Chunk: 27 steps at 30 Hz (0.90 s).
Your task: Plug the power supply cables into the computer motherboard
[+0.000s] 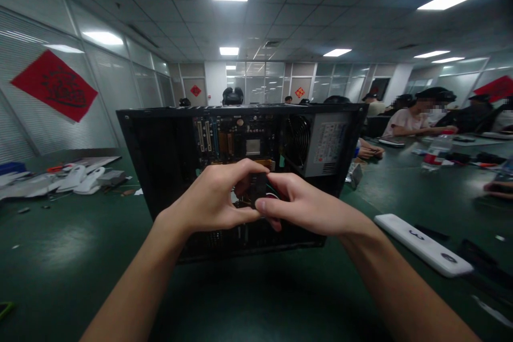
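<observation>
An open black computer case (160,160) stands on the dark green table (60,256) in front of me, showing its motherboard (236,141) and a power supply (324,144) with a fan. Both my hands are raised in front of the case. My left hand (214,197) and my right hand (304,206) are closed together around a small black part (258,189), likely a cooler fan, with a bit of red showing at its edge. Most of the part is hidden by my fingers.
A white power strip (422,245) lies on the table to the right. White objects and papers (84,179) sit at the far left. Several people sit at the table at the back right, with bottles and devices near them.
</observation>
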{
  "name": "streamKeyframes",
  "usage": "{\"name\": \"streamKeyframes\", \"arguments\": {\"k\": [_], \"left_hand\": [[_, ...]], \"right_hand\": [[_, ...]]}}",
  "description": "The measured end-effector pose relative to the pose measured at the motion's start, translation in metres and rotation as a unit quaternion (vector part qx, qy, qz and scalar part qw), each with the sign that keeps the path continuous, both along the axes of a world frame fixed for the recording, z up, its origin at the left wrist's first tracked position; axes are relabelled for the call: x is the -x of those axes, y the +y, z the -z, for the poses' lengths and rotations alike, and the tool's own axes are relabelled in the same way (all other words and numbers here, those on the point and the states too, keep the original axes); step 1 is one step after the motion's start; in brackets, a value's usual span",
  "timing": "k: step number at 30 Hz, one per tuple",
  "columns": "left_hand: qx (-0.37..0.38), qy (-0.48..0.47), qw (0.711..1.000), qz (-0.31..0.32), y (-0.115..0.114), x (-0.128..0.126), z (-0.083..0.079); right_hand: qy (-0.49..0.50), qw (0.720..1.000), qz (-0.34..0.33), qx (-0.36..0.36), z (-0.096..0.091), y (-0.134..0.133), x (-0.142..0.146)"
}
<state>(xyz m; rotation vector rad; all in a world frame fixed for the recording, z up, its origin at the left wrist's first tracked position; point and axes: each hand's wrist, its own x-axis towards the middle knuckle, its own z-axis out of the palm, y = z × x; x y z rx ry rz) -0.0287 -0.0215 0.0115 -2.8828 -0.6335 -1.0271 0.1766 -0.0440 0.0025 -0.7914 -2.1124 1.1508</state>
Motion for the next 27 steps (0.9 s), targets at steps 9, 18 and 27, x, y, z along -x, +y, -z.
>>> {"name": "streamKeyframes", "arguments": {"k": [9, 18, 27], "left_hand": [[-0.012, 0.003, 1.000, 0.013, -0.001, -0.003, 0.001], [-0.007, -0.002, 1.000, 0.007, 0.002, -0.004, 0.004], [-0.035, -0.029, 0.999, -0.009, -0.010, -0.010, -0.001]], "right_hand": [[-0.014, 0.998, 0.015, -0.062, -0.004, -0.005, -0.003], [0.010, 0.999, 0.012, -0.046, -0.002, -0.002, -0.001], [0.044, 0.999, -0.018, -0.003, -0.003, -0.001, -0.007]]}}
